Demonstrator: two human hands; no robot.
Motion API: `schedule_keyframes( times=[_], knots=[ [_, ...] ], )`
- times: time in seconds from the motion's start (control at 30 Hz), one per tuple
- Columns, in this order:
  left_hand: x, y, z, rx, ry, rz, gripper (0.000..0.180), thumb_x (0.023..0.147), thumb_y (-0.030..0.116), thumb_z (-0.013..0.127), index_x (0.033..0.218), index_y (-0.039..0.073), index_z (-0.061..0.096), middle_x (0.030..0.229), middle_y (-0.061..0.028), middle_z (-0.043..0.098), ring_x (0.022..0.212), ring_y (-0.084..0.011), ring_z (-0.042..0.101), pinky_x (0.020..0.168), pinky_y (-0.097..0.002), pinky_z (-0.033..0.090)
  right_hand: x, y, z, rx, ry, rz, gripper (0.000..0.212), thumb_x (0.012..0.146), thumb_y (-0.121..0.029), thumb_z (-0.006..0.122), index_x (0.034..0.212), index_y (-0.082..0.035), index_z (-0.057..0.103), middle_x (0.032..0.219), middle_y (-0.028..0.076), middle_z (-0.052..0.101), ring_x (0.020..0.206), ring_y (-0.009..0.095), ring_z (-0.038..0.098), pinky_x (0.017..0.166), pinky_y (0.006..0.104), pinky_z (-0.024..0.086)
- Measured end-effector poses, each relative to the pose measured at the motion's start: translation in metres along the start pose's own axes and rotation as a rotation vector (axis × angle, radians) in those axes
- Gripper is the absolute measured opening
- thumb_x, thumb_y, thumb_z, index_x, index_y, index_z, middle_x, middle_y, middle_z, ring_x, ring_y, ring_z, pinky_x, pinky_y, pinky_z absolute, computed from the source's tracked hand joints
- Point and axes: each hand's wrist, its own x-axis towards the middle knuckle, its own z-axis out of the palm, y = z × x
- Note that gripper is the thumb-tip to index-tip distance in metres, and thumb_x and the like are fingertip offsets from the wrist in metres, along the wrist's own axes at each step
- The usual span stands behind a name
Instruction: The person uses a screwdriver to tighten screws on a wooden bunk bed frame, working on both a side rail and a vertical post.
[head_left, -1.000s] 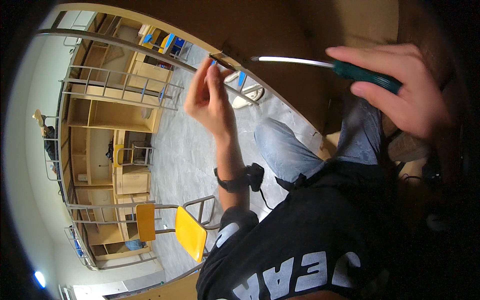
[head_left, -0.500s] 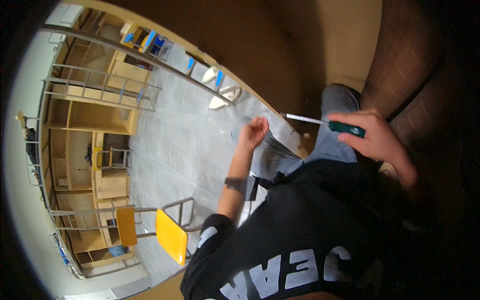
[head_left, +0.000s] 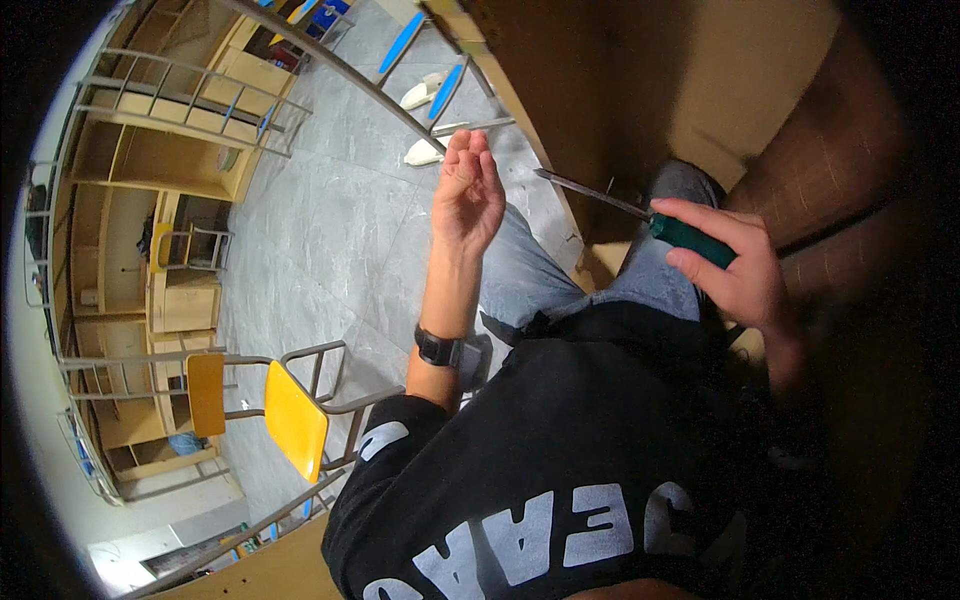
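Screwdriver (head_left: pixel 678 234) firmly clasped in my right grip (head_left: pixel 748 275); left grip (head_left: pixel 468 195) bunched, contents unclear. Step judged: tool held ready; next move calls for tip control near the panel (head_left: pixel 600 90) ahead.

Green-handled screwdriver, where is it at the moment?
In the head view, the screwdriver is right of centre, its handle gripped in the right hand and its tip pointing up-left, beside the brown panel's edge in the picture.
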Motion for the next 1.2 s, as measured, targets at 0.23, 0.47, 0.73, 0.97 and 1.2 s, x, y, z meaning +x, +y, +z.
schedule_keyframes(
  times=[0.23, 0.47, 0.73, 0.97, 1.2],
  knots=[
    [0.004, -0.012, 0.05, 0.329, -0.242, 0.256, 0.029, 0.084, -0.002, 0.058, 0.112, 0.007, 0.059, 0.121, -0.0095, 0.06, 0.108, -0.013, 0.059, 0.112, -0.0417, 0.028, 0.03, -0.023, 0.015, 0.031, 0.036, -0.133, 0.038, 0.077, -0.001, 0.063, 0.115, 0.002, 0.059, 0.097, 0.019, 0.066, 0.086, 0.023, 0.066, 0.075, 0.0298, 0.05],
    [0.0, -0.017, 0.061, 0.3, -0.188, 0.289, 0.026, 0.085, -0.003, 0.056, 0.11, 0.003, 0.058, 0.119, -0.0112, 0.06, 0.107, -0.0143, 0.06, 0.112, -0.0396, 0.029, 0.038, -0.022, 0.021, 0.001, 0.017, -0.177, 0.039, 0.076, 0.0, 0.065, 0.115, 0.001, 0.06, 0.093, 0.019, 0.066, 0.081, 0.023, 0.066, 0.07, 0.0294, 0.05],
    [0.003, -0.019, 0.063, 0.192, -0.035, 0.294, 0.018, 0.088, -0.002, 0.054, 0.105, 0.002, 0.058, 0.118, -0.0105, 0.061, 0.109, -0.0147, 0.058, 0.11, -0.0363, 0.034, 0.038, -0.024, 0.029, -0.318, 0.129, -0.279, 0.044, 0.074, -0.002, 0.067, 0.117, -0.005, 0.061, 0.072, 0.011, 0.057, 0.058, 0.025, 0.057, 0.053, 0.0331, 0.046],
    [0.012, -0.018, 0.072, 0.673, -0.093, 0.521, 0.012, 0.089, 0.005, 0.058, 0.1, 0.008, 0.059, 0.111, -0.0092, 0.064, 0.104, -0.015, 0.06, 0.105, -0.0412, 0.037, 0.04, -0.025, 0.029, -0.294, 0.169, -0.316, 0.042, 0.074, -0.001, 0.066, 0.116, -0.001, 0.06, 0.076, 0.013, 0.059, 0.061, 0.022, 0.057, 0.054, 0.0309, 0.045],
    [0.012, -0.038, 0.11, 0.592, -0.07, 0.51, 0.012, 0.091, 0.008, 0.056, 0.103, 0.007, 0.057, 0.111, -0.0083, 0.064, 0.104, -0.0134, 0.06, 0.104, -0.0398, 0.038, 0.037, -0.024, 0.022, -0.039, 0.197, -0.353, 0.04, 0.076, 0.001, 0.063, 0.115, 0.004, 0.058, 0.082, 0.016, 0.063, 0.068, 0.022, 0.061, 0.06, 0.0289, 0.047]
  ],
)
